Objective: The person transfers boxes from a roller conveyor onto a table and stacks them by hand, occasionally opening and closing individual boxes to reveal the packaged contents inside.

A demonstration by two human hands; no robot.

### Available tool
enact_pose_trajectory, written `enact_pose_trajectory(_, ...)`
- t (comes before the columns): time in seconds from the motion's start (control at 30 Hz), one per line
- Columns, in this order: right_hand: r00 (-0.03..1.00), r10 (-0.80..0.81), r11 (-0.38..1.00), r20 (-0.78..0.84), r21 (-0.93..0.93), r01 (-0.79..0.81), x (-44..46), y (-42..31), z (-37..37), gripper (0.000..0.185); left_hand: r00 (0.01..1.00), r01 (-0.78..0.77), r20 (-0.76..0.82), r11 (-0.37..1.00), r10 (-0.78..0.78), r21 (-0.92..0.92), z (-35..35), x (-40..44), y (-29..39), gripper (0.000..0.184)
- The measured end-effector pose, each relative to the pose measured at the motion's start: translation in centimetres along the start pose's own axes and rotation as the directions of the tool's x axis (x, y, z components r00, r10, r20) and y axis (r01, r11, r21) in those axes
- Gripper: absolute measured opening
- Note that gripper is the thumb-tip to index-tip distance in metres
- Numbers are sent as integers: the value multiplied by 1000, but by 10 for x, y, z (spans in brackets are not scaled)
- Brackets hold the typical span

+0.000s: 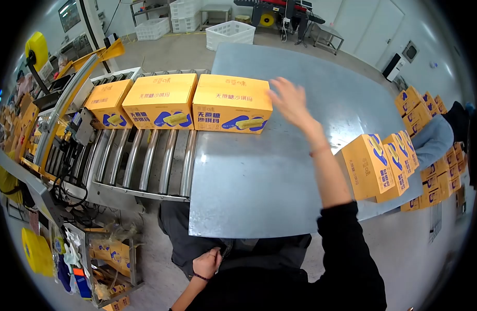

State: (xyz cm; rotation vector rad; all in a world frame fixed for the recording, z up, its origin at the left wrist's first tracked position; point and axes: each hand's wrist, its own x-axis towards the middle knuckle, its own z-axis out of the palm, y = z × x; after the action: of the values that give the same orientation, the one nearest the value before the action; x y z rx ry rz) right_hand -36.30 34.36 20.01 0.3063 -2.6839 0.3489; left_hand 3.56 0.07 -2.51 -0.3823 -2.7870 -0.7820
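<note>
My right hand [290, 102] reaches over the metal table, slightly blurred, fingers stretched out at the right end of a yellow carton [232, 103]. Its fingertips are at the carton's edge; whether they touch it I cannot tell. That carton lies mostly on the table, its left end by the rollers. Behind it in the row, a second carton [159, 101] and a third carton [109, 104] sit on the roller conveyor [149, 160]. Down on my lap, my left hand [207, 263] is closed against the dark clothing; what its fingers hold, if anything, is hidden.
More cartons [368, 168] stand in a row on the right side of the table [249, 181]. A person's leg [434, 140] shows beyond them, near stacked cartons [440, 176]. A yellow-framed machine [67, 103] spans the conveyor at left. White crates [230, 34] lie behind.
</note>
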Motion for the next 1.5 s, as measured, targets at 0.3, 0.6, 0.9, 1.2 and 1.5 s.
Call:
enact_pose_trajectory(0.3, 987, 57, 995, 152, 75, -69, 52, -91, 10, 63, 998, 59, -39, 997, -57, 50, -4, -3, 2, 11)
enact_pose_trajectory(0.6, 909, -271, 962, 317, 115, 247, -79, -133, -29, 106, 999, -32, 18, 996, 33, -80, -15, 4, 3, 12)
enact_pose_trajectory(0.9, 957, 216, 961, 195, -217, -173, -126, -61, -47, 109, 1000, 21, 10, 1000, -21, 15, -10, 0, 9, 11)
enact_pose_trajectory(1.2, 620, 784, 563, 1, -422, -710, -251, 80, -134, 111, 999, -19, 46, 1000, 20, -25, -5, 5, 5, 12)
enact_pose_trajectory(1.5, 650, 745, 636, 150, -455, -624, -207, 128, -151, 83, 1000, -9, 16, 1000, 9, 3, -3, 4, 6, 10)
